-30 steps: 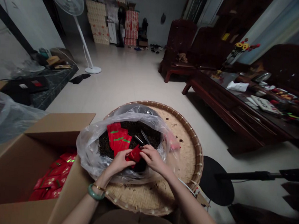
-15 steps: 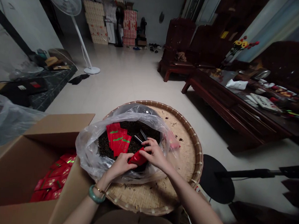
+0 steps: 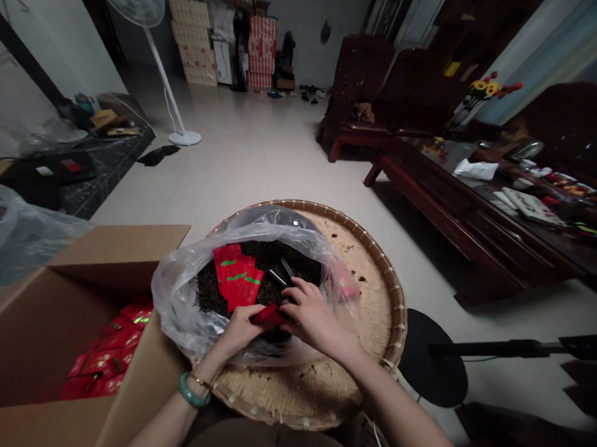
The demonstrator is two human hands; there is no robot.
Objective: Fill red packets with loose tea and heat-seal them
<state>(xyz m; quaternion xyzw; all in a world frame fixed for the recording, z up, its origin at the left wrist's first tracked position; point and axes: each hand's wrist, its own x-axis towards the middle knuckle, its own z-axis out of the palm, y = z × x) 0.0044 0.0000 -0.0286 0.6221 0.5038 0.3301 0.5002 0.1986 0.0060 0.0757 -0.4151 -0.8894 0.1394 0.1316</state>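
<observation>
A small red packet (image 3: pixel 269 317) is between my two hands, above an open clear plastic bag (image 3: pixel 175 280) of dark, dry tea-like leaves (image 3: pixel 207 292). My left hand (image 3: pixel 241 328) pinches the packet's left end. Curled over its right end is my right hand (image 3: pixel 314 314), which hides part of it. Two metal prongs, apparently tongs (image 3: pixel 277 278), show at the right fingertips; whether that hand grips them too, I cannot tell. Left of the hands, several flat red packets (image 3: pixel 235 280) with green stripes lie fanned out on the leaves.
Under the bag is a round woven bamboo tray (image 3: pixel 380 274) with scattered leaf bits. An open cardboard box (image 3: pixel 143 369) at the left holds many red packets (image 3: pixel 106 353). A black round stand base (image 3: pixel 434 357) is right of the tray; a wooden table (image 3: pixel 459 212) stands beyond.
The red packet has tilted flatter, showing less of its face. My right hand has turned further over it, and the fingers have shifted. My left hand stays on its end.
</observation>
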